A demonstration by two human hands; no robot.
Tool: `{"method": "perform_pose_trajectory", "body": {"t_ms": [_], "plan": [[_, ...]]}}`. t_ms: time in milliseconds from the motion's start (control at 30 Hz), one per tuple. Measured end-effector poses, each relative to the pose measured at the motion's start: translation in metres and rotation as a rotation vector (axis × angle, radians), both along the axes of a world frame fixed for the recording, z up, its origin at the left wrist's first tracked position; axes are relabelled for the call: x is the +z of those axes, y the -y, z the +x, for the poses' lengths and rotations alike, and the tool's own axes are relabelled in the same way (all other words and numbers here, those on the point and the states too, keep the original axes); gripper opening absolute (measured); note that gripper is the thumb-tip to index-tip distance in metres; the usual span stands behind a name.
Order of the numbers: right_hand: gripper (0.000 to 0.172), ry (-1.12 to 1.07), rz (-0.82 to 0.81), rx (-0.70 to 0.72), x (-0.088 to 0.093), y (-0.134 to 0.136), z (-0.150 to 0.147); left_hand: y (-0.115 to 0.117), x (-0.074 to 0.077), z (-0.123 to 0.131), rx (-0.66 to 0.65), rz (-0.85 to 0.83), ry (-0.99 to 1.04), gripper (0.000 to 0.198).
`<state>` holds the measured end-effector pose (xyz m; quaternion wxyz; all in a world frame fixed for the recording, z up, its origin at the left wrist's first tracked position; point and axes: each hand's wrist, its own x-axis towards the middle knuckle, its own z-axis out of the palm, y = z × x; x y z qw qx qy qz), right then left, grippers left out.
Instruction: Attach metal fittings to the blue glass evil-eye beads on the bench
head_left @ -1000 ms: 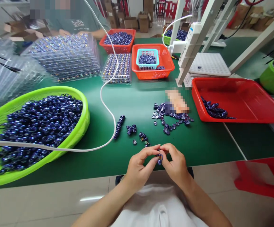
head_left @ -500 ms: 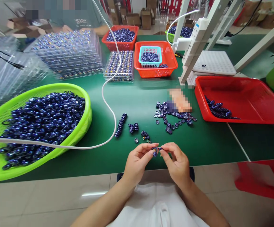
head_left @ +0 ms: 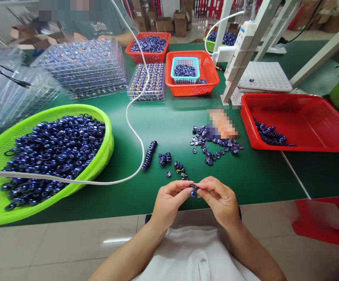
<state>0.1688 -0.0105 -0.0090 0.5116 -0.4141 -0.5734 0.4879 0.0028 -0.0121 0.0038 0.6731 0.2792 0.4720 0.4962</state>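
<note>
Pinched between the fingertips of my left hand (head_left: 169, 201) is a small shiny dark-blue piece (head_left: 192, 193) with a round ball-like end and a loop. The fingers of my right hand (head_left: 220, 199) close on its right side; whether they pinch a second part is hidden. Just beyond my fingers lie a few ringed pieces (head_left: 180, 168), some with gold and green bits. Left of these are a short stack of dark-blue rings (head_left: 165, 158), a longer row of rings (head_left: 149, 155) and one single cap (head_left: 168, 174). Loose dark-blue caps (head_left: 210, 158) spread farther right.
A green basket (head_left: 110, 136) heaped with dark-blue rings stands left; a red tray (head_left: 312, 117) right. Behind are an orange basket (head_left: 210, 78), filled clear trays (head_left: 84, 70) and a white post (head_left: 236, 66). A white cable (head_left: 134, 128) crosses the table. A person (head_left: 99, 29) sits opposite.
My hands have drawn together, the right fingertips now meeting the piece in the left. The small part that the right fingers held apart is now against it or hidden.
</note>
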Motion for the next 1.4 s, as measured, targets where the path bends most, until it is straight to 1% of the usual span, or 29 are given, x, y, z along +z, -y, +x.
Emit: {"method": "perform_pose_trajectory", "body": {"t_ms": [133, 267, 400, 600, 833, 967, 1067, 1133, 1233, 1333, 1400], "plan": [[0.014, 0.035, -0.025, 0.043, 0.004, -0.001, 0.003, 0.000, 0.001, 0.001, -0.011, -0.005, 0.023, 0.014], [0.012, 0.096, -0.069, 0.026, 0.008, 0.003, 0.002, 0.000, 0.003, 0.002, -0.001, -0.004, -0.001, 0.019], [0.012, 0.084, -0.054, -0.008, 0.007, 0.005, 0.003, 0.000, 0.002, 0.002, 0.019, 0.005, -0.001, 0.019], [0.016, 0.085, -0.059, 0.015, 0.004, 0.003, 0.002, 0.001, 0.000, 0.003, 0.034, -0.010, -0.027, 0.025], [0.017, 0.064, -0.053, 0.025, 0.007, 0.001, 0.000, 0.001, 0.002, 0.001, 0.045, 0.003, -0.039, 0.019], [0.016, 0.075, -0.041, 0.032, 0.006, -0.001, 0.000, 0.001, 0.009, 0.002, 0.064, 0.008, -0.120, 0.018], [0.016, 0.097, -0.041, 0.034, 0.005, -0.002, 0.000, 0.002, 0.013, 0.002, 0.064, 0.050, -0.201, 0.016], [0.015, 0.093, -0.049, 0.024, 0.004, -0.002, 0.000, 0.003, 0.012, 0.002, 0.056, 0.111, -0.251, 0.013], [0.015, 0.074, -0.074, 0.013, 0.005, -0.001, -0.002, 0.006, 0.005, 0.000, 0.038, 0.197, -0.315, 0.013], [0.014, 0.052, -0.100, 0.007, 0.006, 0.001, -0.003, 0.009, -0.001, -0.001, 0.017, 0.245, -0.332, 0.016], [0.014, 0.040, -0.107, -0.007, 0.007, 0.002, -0.004, 0.010, -0.003, -0.002, 0.006, 0.278, -0.337, 0.017]]}}
